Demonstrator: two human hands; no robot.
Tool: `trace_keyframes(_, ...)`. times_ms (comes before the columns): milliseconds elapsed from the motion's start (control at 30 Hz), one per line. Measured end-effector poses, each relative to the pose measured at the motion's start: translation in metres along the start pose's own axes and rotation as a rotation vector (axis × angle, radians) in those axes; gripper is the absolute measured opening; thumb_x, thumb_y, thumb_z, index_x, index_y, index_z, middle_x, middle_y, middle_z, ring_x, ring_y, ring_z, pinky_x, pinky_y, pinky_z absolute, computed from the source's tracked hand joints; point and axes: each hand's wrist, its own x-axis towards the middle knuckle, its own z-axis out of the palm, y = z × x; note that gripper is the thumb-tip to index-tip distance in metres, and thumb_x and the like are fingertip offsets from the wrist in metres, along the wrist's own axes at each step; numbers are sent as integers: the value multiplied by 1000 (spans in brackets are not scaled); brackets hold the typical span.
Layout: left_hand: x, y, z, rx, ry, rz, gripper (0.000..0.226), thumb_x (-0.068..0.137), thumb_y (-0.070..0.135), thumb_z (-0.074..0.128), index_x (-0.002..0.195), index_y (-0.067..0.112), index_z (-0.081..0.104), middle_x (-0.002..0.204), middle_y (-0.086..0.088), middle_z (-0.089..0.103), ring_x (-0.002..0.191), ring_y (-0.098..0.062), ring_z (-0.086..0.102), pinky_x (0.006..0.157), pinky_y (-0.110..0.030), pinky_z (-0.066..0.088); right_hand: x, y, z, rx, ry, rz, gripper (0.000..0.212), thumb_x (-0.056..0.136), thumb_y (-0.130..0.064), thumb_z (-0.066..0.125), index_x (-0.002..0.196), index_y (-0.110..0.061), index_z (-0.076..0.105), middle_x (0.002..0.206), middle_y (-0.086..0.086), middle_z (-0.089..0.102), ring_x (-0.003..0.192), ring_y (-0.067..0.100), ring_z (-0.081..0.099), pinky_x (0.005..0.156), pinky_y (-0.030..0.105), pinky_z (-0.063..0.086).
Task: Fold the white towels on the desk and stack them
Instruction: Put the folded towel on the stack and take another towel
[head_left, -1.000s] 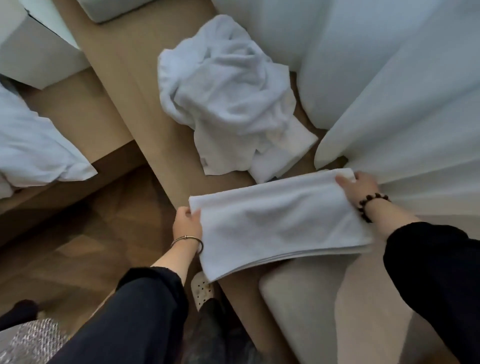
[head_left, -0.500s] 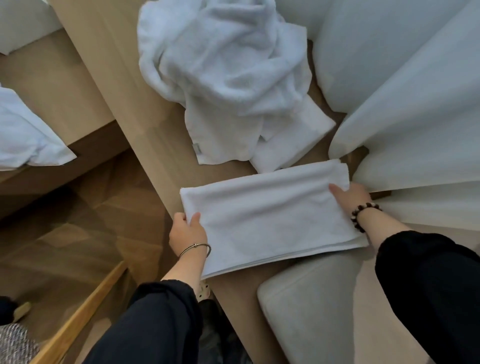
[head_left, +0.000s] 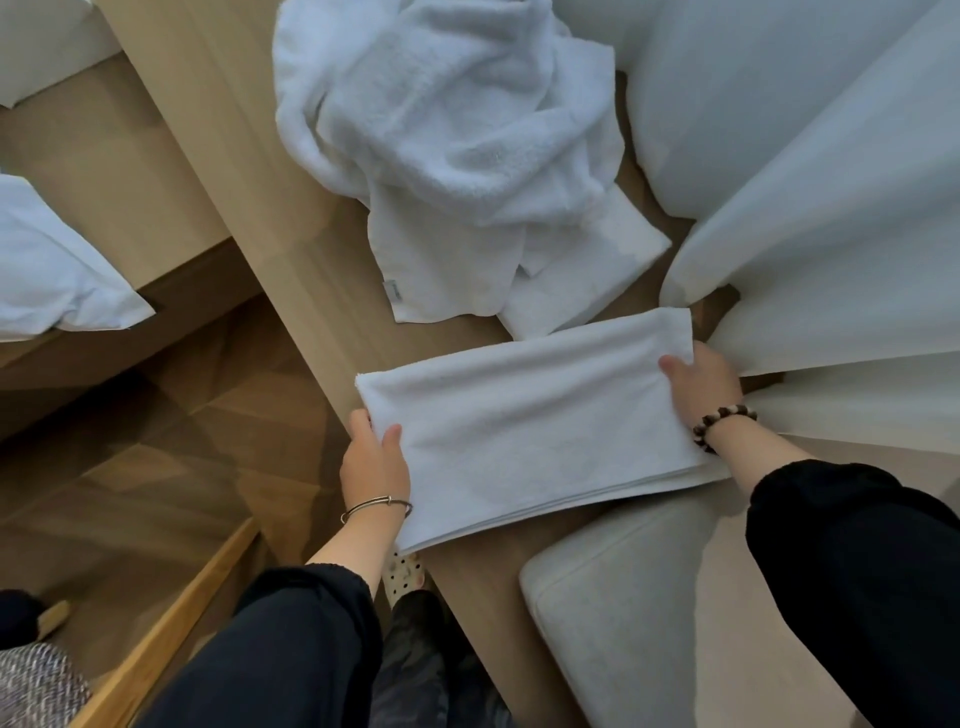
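Now the folded towel (head_left: 524, 431) lies nearer the crumpled pile (head_left: 452, 140) beyond our hands. Our left hand (head_left: 374, 462) and right hand (head_left: 704, 379) pinch its ends, mid-fold; next we likely bring the ends together squarely.

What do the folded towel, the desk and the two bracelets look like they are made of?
Folded towel: white terry cloth, probably cotton; matte, nubby pile.
Desk: light wood or wood-look laminate; faint straight grain, smooth low sheen.
Left bracelet: likely metal; a thin bangle that glints.
Right bracelet: dark and pale round beads, perhaps wood or stone; the look leaves it open.
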Motion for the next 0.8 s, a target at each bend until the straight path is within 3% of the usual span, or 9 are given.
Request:
trace_keyframes(100,-6,4,-2,46,173,131,49,89,11,59,133,18,38,122,-7,51,110,-26,52,91,-41,45,-8,-1,2,-233,96,-8,30,98,-34,42,112,-8,48,105,18,60,85,29,53,71,36,41)
trace_keyframes(167,-10,6,-2,204,250,395,69,80,2,66,139,15,33,135,-14,44,125,-32,42,104,-47,33,-17,-6,4,-385,258,-85,35,97,-28,46,126,-8,43,120,20,54,103,36,52,81,45,42)
trace_keyframes(233,-17,10,7,421,201,678,78,75,4,70,141,13,29,143,-18,41,133,-37,36,107,-55,24,-32,-18,19,-464,377,-350,48,91,-15,53,136,-4,38,134,23,45,122,39,42,98,52,35)
trace_keyframes(300,-19,19,23,629,72,839,80,76,13,71,144,13,30,148,-17,35,138,-36,30,105,-61,21,-50,-38,46,-488,373,-655,51,87,-15,50,136,-4,38,139,25,42,129,38,36,105,56,29)
trace_keyframes(367,-13,23,39,798,-87,833,75,89,28,57,150,17,15,158,-10,9,144,-32,2,109,-61,10,-63,-55,79,-570,195,-818,55,88,-28,39,140,-10,38,147,19,37,137,34,32,108,56,26)
trace_keyframes(433,4,12,50,917,-150,784,68,98,42,27,146,21,-16,153,0,-26,136,-22,-33,111,-53,-12,-66,-52,105,-722,-60,-822,61,92,-39,28,150,-20,21,158,9,10,146,28,11,114,53,11)
trace_keyframes(467,12,6,53,928,-149,769,65,97,45,18,143,24,-24,150,4,-33,132,-19,-40,109,-48,-20,-60,-41,110,-776,-113,-814,62,93,-43,23,151,-25,10,158,3,-5,146,23,-2,115,52,3)
trace_keyframes(600,21,-3,50,934,-92,764,58,92,50,2,142,33,-24,148,9,-33,137,-13,-33,108,-41,-26,-26,3,85,-791,-26,-659,60,91,-50,10,145,-34,-10,153,-7,-20,141,9,-23,112,47,-14)
trace_keyframes(800,23,-8,40,920,-53,663,59,88,51,-10,138,33,-35,145,7,-43,135,-15,-37,105,-40,-31,-15,22,60,-763,63,-520,65,90,-44,19,148,-27,-6,156,-3,-12,142,8,-19,112,38,-20)
